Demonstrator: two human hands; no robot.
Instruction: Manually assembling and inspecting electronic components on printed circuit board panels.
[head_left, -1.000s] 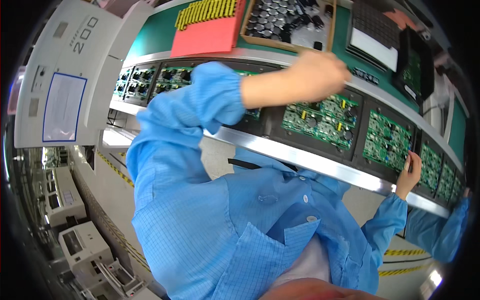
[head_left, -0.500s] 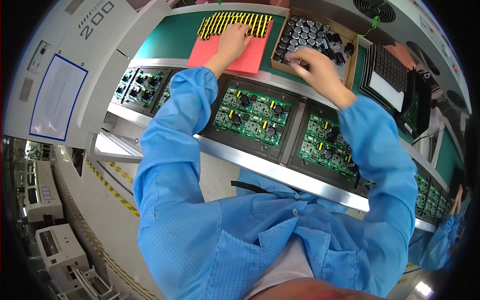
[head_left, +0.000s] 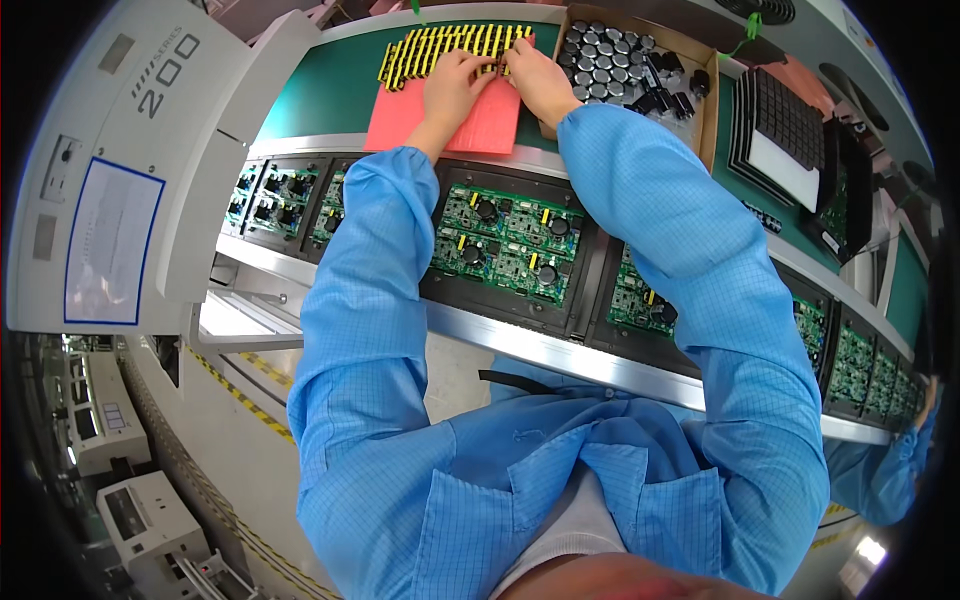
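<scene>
Rows of yellow-and-black components [head_left: 430, 52] stand on a pink foam pad [head_left: 392, 122] at the far side of the bench. My left hand [head_left: 452, 92] is over the pad's middle, its fingers bent and closed at the near edge of the rows; whatever its fingertips hold is hidden. Close beside it, my right hand [head_left: 540, 80] has its fingers closed on a yellow-and-black component at the right end of the rows. The two hands' fingertips nearly meet.
Right of the pad stands a cardboard box [head_left: 708, 135] of black cylindrical capacitors [head_left: 602, 62]. Nearer me, green circuit boards [head_left: 505, 240] sit in dark carriers along a metal-railed line [head_left: 560, 345]. Black trays [head_left: 780, 140] are stacked at right. Another person's blue sleeve [head_left: 880, 480] shows far right.
My right hand has moved left from over the capacitor box to the yellow-and-black components, beside my left hand. My left hand stays over the pad. The whole view has shifted slightly.
</scene>
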